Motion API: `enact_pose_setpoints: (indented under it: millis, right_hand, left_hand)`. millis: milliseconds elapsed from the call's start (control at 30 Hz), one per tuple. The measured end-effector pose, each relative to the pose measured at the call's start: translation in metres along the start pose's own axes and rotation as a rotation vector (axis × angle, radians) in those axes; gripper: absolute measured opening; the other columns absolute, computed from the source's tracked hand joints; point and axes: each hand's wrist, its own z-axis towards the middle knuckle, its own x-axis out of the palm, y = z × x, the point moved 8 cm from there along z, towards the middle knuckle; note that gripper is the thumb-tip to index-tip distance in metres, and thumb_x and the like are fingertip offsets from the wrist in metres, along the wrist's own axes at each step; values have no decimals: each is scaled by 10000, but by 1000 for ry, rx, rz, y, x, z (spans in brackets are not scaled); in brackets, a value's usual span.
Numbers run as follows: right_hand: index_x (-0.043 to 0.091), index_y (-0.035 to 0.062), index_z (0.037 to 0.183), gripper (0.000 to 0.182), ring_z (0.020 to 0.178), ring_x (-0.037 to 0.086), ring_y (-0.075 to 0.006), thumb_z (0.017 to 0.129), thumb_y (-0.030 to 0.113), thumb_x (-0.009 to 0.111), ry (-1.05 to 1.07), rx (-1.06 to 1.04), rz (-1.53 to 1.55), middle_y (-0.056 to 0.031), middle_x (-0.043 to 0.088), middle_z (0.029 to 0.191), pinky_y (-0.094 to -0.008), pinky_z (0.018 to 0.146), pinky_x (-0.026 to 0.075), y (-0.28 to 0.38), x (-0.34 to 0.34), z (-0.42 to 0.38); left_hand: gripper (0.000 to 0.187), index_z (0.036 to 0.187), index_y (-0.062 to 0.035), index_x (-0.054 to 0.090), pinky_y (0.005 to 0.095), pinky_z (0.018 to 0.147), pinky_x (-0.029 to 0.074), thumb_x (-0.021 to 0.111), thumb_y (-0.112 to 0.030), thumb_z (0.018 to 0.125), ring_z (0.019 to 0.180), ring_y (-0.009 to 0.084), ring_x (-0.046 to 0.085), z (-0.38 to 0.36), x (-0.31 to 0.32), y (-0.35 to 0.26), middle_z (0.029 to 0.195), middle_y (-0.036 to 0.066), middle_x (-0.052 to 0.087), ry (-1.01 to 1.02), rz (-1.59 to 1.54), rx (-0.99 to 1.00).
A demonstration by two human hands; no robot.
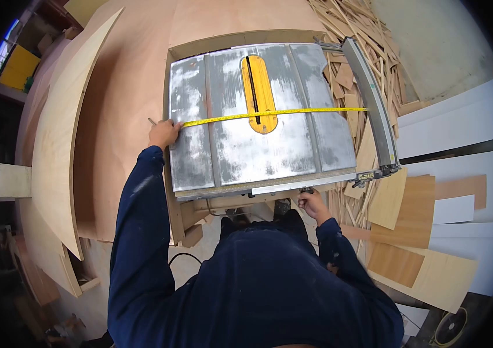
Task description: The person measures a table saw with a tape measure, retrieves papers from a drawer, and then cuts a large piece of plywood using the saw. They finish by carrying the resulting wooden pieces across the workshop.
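Note:
My left hand (165,133) is closed at the left edge of a table saw (188,156), gripping the near end of a yellow tape measure (223,118). What looks like a pencil (152,122) sticks out from its fingers. The blade stretches across the metal top, over the yellow throat plate (264,93), and reaches the rip fence (374,104) on the right. Below the saw's front edge, my right hand (314,206) is wrapped round a small dark handle (306,190), mostly hidden by the fingers.
Large plywood sheets (55,133) lie to the left. Thin wood offcuts (368,35) are heaped beyond the fence. White panels (461,122) and brown boards (403,209) lie on the right. A dark cable (185,255) curves near my legs.

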Motion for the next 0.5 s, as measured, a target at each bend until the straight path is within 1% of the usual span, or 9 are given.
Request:
enact_pose_setpoints:
  millis: [133, 167, 200, 233, 333, 367, 400, 433, 500]
  right_hand:
    - [580, 14, 952, 182, 582, 576, -161, 782, 31, 643, -57, 9, 5, -72, 605, 701, -322, 541, 504, -2, 11, 1]
    - [583, 14, 965, 189, 576, 571, -159, 783, 26, 634, -413, -405, -556, -74, 606, 703, -327, 543, 499, 26, 10, -13]
    - [587, 13, 978, 198, 570, 567, -157, 784, 21, 626, -762, -822, -1114, -76, 606, 705, -333, 545, 494, 52, 32, -45]
    - [587, 13, 978, 198, 570, 567, -157, 784, 21, 626, -757, -821, -1114, -76, 606, 705, -333, 545, 494, 49, 30, -42]
    - [594, 13, 989, 218, 549, 545, -149, 772, 7, 617, -741, -734, -1083, -69, 595, 696, -355, 552, 478, 49, 15, -30]
    - [600, 14, 972, 206, 541, 535, -146, 767, 10, 622, -451, -398, -548, -62, 587, 688, -365, 555, 473, 27, -6, -10]
    - [606, 16, 954, 193, 534, 526, -142, 762, 12, 628, -152, -67, -19, -54, 579, 680, -375, 558, 469, 0, -3, 2]
    - [606, 16, 954, 193, 534, 526, -142, 762, 12, 628, -158, -70, -14, -54, 579, 680, -375, 558, 469, -1, -12, 5]
    - [579, 48, 858, 143, 494, 423, -92, 738, -11, 629, 109, 164, 326, -11, 508, 648, -330, 513, 413, -21, -2, 13]
  left_hand:
    - [555, 1032, -50, 663, 489, 832, 501, 417, -541, 947, 963, 388, 641, -5, -8, -9, 1014, 197, 676, 27, 4, -43]
    - [550, 1033, -52, 664, 484, 836, 499, 417, -537, 948, 972, 385, 639, -6, -7, -8, 1022, 190, 677, 33, 19, -49]
    - [550, 1033, -52, 664, 484, 836, 499, 417, -537, 948, 972, 385, 639, -7, -6, -7, 1022, 190, 677, 36, 19, -56]
    - [560, 1056, -57, 668, 477, 845, 502, 419, -547, 945, 982, 377, 641, -7, -4, -6, 1036, 194, 675, 53, 2, -64]
    - [568, 1084, -64, 671, 467, 855, 504, 419, -554, 944, 1002, 365, 641, -2, 2, -5, 1056, 197, 672, 72, -7, -63]
    - [566, 1089, -66, 671, 464, 857, 503, 417, -551, 945, 1010, 361, 640, -1, 1, -7, 1063, 196, 672, 79, 4, -51]
    - [566, 1089, -66, 671, 464, 857, 503, 417, -551, 945, 1010, 361, 640, 0, 1, -10, 1063, 196, 672, 78, 9, -45]
    - [562, 1089, -64, 671, 464, 858, 503, 416, -544, 947, 1014, 363, 638, 0, 0, -17, 1070, 195, 671, 91, 3, -44]
    - [557, 1088, -62, 672, 463, 858, 503, 416, -537, 949, 1018, 365, 637, -4, -3, -30, 1077, 194, 670, 105, -2, -39]
